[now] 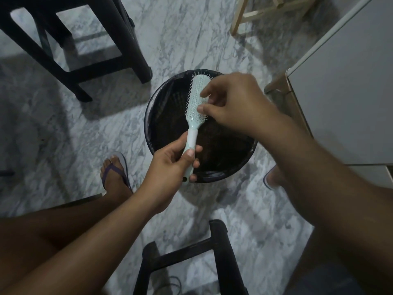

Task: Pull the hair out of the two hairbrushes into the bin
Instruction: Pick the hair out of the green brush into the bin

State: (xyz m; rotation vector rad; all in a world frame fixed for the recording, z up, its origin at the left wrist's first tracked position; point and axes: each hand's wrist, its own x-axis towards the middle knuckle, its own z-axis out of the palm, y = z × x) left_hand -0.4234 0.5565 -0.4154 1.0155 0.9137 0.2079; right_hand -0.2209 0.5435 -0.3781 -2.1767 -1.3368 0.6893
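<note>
A pale mint hairbrush [196,96] hangs over the round black bin [161,116], bristles facing up and to the right. My left hand [172,165] grips its handle near the bin's front rim. My right hand [236,103] reaches in from the right, with thumb and forefinger curled onto the bristles at the brush head's right side. Whether hair is pinched between those fingers is too small to tell. Dark hair lies inside the bin, which has a black liner. Only one brush is in view.
A black stool [70,39] stands at the far left, and another black stool frame [191,258] is close below. A white cabinet [344,92] fills the right side. A wooden frame [265,11] is at the top. My sandalled foot [116,175] rests on the marble floor.
</note>
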